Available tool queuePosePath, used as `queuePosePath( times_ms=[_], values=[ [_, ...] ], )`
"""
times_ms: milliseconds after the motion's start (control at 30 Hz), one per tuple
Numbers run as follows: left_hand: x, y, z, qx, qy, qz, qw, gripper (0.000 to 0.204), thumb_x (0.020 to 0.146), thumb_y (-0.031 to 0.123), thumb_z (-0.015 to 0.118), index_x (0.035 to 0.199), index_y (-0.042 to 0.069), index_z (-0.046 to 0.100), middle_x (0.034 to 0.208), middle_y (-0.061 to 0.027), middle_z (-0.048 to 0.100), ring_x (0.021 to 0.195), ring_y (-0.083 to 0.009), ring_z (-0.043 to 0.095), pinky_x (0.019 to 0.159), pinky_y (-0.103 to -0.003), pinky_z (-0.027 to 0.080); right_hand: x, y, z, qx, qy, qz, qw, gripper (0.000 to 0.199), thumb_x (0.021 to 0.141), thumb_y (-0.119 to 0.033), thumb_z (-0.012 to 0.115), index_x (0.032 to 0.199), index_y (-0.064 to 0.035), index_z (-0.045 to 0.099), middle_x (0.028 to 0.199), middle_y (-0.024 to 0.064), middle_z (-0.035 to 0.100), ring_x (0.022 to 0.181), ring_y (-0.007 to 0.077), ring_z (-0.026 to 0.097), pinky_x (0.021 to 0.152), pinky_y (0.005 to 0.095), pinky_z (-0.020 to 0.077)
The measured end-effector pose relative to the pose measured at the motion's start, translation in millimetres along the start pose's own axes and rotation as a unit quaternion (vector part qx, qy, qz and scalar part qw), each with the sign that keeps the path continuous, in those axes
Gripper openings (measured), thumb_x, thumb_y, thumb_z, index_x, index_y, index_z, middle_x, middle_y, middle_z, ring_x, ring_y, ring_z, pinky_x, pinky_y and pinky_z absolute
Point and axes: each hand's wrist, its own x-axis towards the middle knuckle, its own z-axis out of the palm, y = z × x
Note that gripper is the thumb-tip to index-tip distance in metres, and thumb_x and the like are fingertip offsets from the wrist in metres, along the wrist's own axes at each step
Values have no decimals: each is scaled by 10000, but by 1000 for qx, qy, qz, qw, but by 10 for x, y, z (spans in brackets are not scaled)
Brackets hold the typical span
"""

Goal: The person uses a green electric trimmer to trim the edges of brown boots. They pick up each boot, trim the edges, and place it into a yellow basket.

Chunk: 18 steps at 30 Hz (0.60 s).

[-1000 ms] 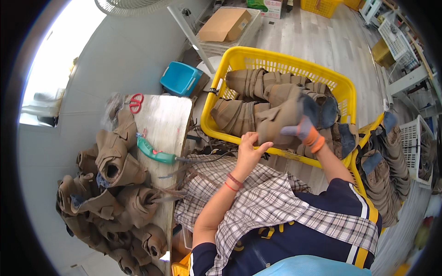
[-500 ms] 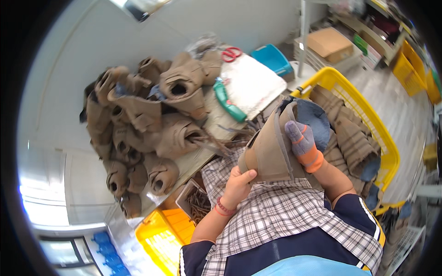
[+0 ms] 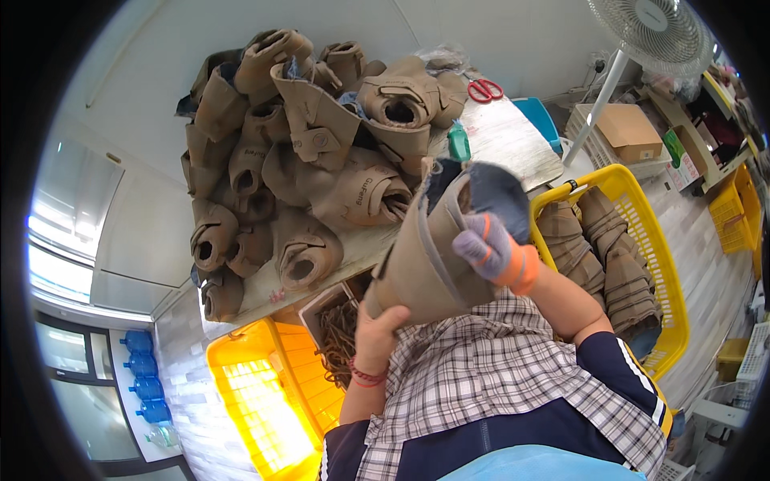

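Between my hands is a tan padded wrap (image 3: 425, 280), rolled into a tapering tube with a blue lining (image 3: 501, 196) at its wide upper end. My bare left hand (image 3: 375, 333), with red bands at the wrist, grips the narrow lower end, thumb on the outside. A grey and orange glove covers my right hand (image 3: 491, 250); its fingers are closed at the wrap's right edge, fingertips partly hidden. Many similar rolled wraps (image 3: 345, 188) are heaped on the table (image 3: 513, 132) at the left. Behind the held wrap a green object (image 3: 459, 143) shows only in part.
Red-handled scissors (image 3: 485, 90) and a blue bin (image 3: 537, 120) are at the table's far end. A yellow basket (image 3: 678, 297) of stacked wraps stands at my right. At lower left are a yellow crate (image 3: 265, 401) and a box of brown strips (image 3: 337, 329). A fan (image 3: 651, 32) stands far right.
My view has turned, bringing the fan into sight. The wrap and both hands have shifted left in the picture, and the wrap now covers part of the green object. Both hands keep their hold.
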Motion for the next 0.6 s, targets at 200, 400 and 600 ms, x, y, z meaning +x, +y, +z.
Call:
queuePosePath(
  times_ms=[200, 400, 600],
  values=[
    [-252, 35, -572, -209, 114, 34, 971, 505, 880, 131, 608, 1336, -3, 437, 1307, -120, 534, 1186, -275, 526, 1012, -427, 417, -34, 1305, -369, -121, 201, 369, 899, 376, 890, -380, 597, 938, -10, 642, 920, 151, 672, 829, 267, 652, 750, 325, 500],
    [-163, 52, -833, -361, 108, 45, 925, 453, 952, 170, 494, 1371, 24, 408, 1380, -145, 471, 1253, -314, 466, 1065, -495, 357, 82, 2039, 114, -423, -60, 373, 823, 606, 751, -438, 679, 1159, -2, 576, 1072, 200, 633, 986, 358, 608, 891, 425, 469],
    [106, 212, -827, -440, 106, 21, 891, 393, 974, 188, 437, 1319, 2, 463, 1351, -171, 493, 1250, -333, 467, 1063, -509, 357, -269, 2746, -574, -81, 32, 554, 828, 241, 690, -222, 719, 769, -1, 661, 650, 100, 628, 558, 205, 604, 551, 318, 483]
  ],
)
